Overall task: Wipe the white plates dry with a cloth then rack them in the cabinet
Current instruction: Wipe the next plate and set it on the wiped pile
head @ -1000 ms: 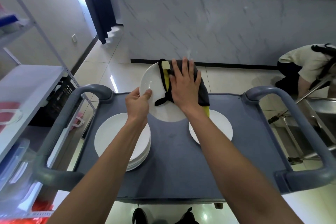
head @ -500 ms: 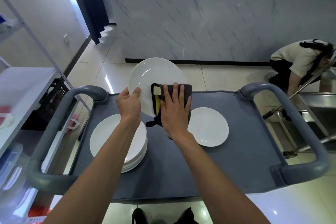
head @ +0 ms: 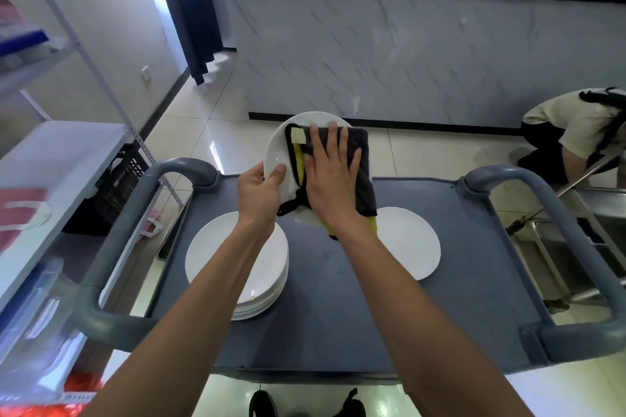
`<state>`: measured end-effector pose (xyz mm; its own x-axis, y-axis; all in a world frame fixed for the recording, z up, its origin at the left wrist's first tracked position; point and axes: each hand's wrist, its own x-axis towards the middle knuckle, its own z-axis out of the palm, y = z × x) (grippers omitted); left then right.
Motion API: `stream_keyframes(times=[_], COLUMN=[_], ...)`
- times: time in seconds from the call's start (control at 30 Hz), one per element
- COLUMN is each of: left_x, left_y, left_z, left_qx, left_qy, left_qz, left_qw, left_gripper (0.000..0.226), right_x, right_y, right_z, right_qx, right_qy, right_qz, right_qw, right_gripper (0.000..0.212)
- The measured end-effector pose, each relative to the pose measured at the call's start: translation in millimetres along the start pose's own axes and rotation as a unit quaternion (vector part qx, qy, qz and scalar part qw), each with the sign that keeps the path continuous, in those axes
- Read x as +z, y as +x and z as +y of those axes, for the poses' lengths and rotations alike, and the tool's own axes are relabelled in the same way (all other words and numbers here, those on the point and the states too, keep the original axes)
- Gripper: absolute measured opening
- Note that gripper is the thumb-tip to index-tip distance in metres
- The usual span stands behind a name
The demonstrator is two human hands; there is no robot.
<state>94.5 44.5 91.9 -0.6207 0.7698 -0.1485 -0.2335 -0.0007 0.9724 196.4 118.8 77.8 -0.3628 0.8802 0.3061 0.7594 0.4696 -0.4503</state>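
A white plate (head: 281,149) is held tilted above the far edge of the grey cart. My left hand (head: 259,191) grips its lower left rim, thumb on the face. My right hand (head: 330,176) presses a dark grey and yellow cloth (head: 362,159) flat against the plate's face with straight fingers. The cloth covers most of the plate's right side. A stack of several white plates (head: 237,267) sits on the cart's left half, partly hidden by my left forearm. A single white plate (head: 410,244) lies on the right half.
The grey cart (head: 474,264) has raised handles at left (head: 111,247) and right (head: 576,247). A white metal shelf unit (head: 61,162) stands at the left. A marble-fronted counter (head: 406,44) is ahead. A crouching person (head: 572,135) and a steel frame are at the right.
My right hand has slid the cloth up from the plate's lower middle to its upper right. The left hand keeps its grip on the rim.
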Motion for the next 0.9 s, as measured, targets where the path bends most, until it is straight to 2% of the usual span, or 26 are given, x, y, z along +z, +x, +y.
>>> stream_keyframes(times=[0.13,0.33,0.67,0.9], left_x=[-3.6,-12.6,-16.2,-20.5], left_y=[-3.4,0.6,2.6,3.6], left_z=[-4.2,-10.8,-21.5,-26.9], left_qx=[-0.024,-0.017,-0.002,0.003], left_qy=[-0.007,0.016,0.049,0.050], left_qz=[-0.003,-0.009,-0.021,-0.028], left_qw=[1.000,1.000,0.999,0.998], left_gripper=[0.010,0.010,0.021,0.013], right_x=[-8.6,-6.3,-10.1,-17.2], right_y=[17.3,8.9,-3.0,-9.8], right_z=[7.8,14.2,42.9,55.6], right_qx=[-0.040,-0.004,0.045,0.062], right_qy=[-0.014,0.027,-0.007,0.112], right_qz=[0.000,0.034,0.086,0.061], right_qw=[0.999,0.999,0.995,0.990], right_gripper=[0.058,0.073,0.065,0.062])
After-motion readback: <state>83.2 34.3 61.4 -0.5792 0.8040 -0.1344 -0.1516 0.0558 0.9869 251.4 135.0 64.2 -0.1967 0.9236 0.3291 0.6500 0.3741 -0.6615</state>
